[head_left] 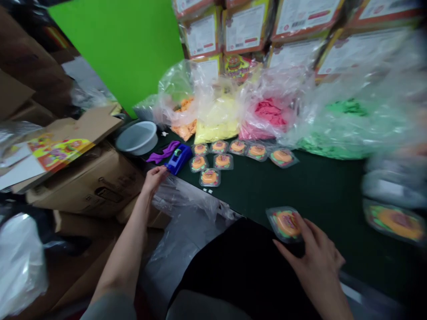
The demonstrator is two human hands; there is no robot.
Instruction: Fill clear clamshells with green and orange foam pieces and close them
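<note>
My left hand is closed in a pinch at the near end of a blue tape dispenser; whatever sits between the fingertips is too small to make out. My right hand grips a clear plastic burger pack by its right side, near the table's front edge. Inside that pack is an orange-topped candy-like burger with green below. Several similar burger packs lie in loose rows right of the dispenser. Two tiny white pieces lie near the table edge.
Plastic bags of orange, yellow, pink and green pieces line the back, before stacked boxes. A grey bowl and purple strip are left. Cardboard boxes stand beside the table. Another pack lies far right, blurred.
</note>
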